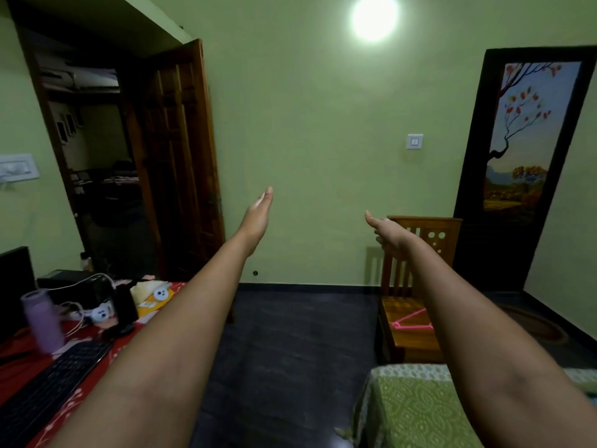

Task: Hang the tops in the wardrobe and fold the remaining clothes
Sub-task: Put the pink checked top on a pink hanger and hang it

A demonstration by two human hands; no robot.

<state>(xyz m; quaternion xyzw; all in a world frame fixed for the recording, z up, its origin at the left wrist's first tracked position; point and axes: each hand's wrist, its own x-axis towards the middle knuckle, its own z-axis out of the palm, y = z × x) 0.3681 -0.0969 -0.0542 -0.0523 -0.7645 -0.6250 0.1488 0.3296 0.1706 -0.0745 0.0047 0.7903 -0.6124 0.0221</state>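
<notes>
A pink hanger (412, 321) is seen lying flat on the seat of a wooden chair (407, 331), which is taken here as the landmark. No garment is held, and no wardrobe can be made out with certainty; a dark door bearing a painted tree scene (526, 150) is set in the wall just behind and to the right of the chair.

Both arms are stretched forward at chest height. The right hand (389, 236) is held in the air above the chair's backrest, fingers extended and loose, nothing grasped. The left hand (258, 215) is raised well to the left of the chair, fingers straight and together, likewise holding nothing; neither hand is touching anything.

In front of the chair, nearer the camera, a bed corner covered with a green patterned sheet (416, 409) is seen. Far to the left of the chair, across the dark floor, a table with a red cloth (19, 360) carries a black keyboard (48, 386), a lilac bottle (43, 321) and tangled white cables. Behind that table a brown wooden door (181, 156) is seen standing open onto a dim room. On the green wall above the chair a white switch (414, 141) is fixed, and higher up a bright lamp (374, 16) is lit.
</notes>
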